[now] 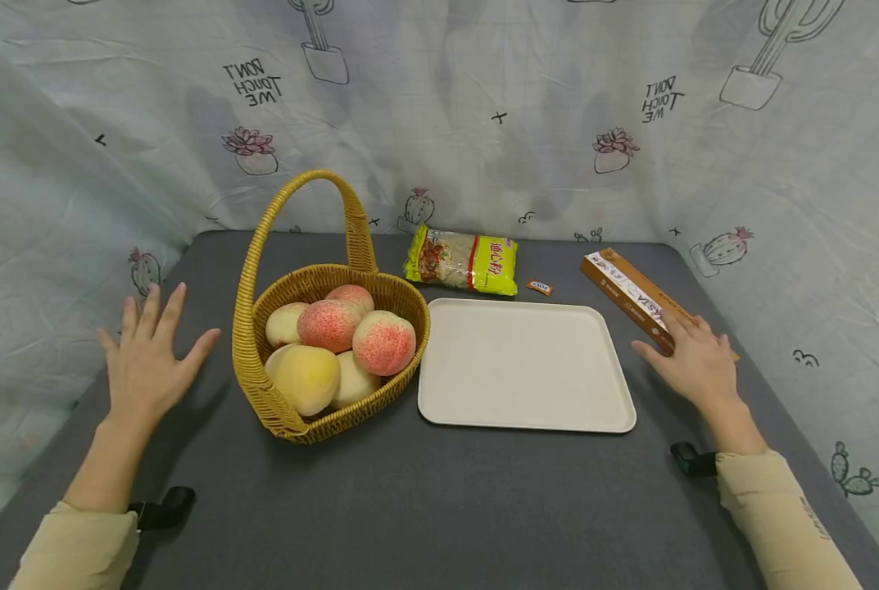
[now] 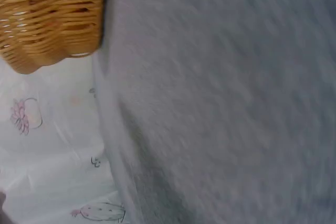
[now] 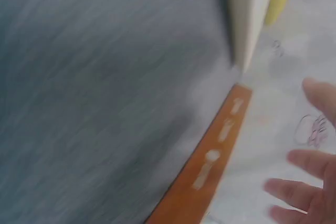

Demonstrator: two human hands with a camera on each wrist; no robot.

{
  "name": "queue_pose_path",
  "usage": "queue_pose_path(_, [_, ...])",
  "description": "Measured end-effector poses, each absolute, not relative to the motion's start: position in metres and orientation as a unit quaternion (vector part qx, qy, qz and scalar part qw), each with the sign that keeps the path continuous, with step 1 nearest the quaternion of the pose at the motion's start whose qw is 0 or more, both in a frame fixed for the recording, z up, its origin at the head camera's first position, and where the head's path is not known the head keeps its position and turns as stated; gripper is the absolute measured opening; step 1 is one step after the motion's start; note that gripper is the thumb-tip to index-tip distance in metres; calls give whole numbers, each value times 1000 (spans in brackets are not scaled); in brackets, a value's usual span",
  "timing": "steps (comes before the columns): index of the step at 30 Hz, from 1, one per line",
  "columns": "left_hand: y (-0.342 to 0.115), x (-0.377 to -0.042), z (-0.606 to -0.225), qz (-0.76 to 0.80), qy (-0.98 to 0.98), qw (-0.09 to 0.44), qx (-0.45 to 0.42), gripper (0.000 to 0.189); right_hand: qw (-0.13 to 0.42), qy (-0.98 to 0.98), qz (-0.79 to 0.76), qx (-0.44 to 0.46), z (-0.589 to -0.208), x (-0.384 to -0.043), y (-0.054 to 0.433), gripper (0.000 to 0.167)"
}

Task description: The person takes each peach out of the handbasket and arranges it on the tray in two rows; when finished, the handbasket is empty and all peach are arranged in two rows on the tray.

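At the right of the tabletop [image 1: 483,508]: a long brown box [image 1: 631,295] lies at a slant, its near end beneath the right hand [image 1: 693,360].
Right grip: fingers spread apart with nothing in hold; the right wrist view shows them above the box, apart from it.
Basket [image 1: 380,401]: wicker, tall handle upright, left of the middle, with red and pale yellow peaches [image 1: 328,324] inside.
Left hand [image 1: 144,356]: left of the basket, well apart from it, fingers and thumb fanned wide, grip holding nothing.
Tray [image 1: 527,365]: white, flat, beside the basket; whether they touch, I cannot tell.
Bag [image 1: 461,260]: yellow, lying just behind the tray.
Packet [image 1: 539,287]: small, orange, between bag and box.
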State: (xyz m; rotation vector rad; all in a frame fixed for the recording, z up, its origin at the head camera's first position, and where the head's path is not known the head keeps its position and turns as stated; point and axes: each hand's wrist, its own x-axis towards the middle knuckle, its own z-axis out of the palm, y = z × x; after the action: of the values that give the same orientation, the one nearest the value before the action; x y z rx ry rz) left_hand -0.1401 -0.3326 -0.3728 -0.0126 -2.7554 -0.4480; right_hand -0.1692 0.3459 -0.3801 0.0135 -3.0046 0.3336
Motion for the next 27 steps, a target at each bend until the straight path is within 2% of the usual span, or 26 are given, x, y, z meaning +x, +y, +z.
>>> queue_pose_path(3, [-327,-141,-377,-257,-947,189,-44,74,60,-987,148,-2,-374,-170,332,76])
queue_pose_path(9, [-315,-145,-385,-361,-913,157,-103,67,77,-974,210,37,-364,-173,298,59])
queue_pose_path(13, [-309,-147,-389,-380,-906,133,-130,66,85,-963,247,61,-367,-180,271,56])
queue_pose_path(20, [-300,-153,-391,-379,-911,90,-134,70,57,-940,319,110,-371,-189,206,54])
queue_pose_path(27, [-299,-159,-393,-366,-918,76,-135,65,29,-903,391,177,-358,-189,144,52])
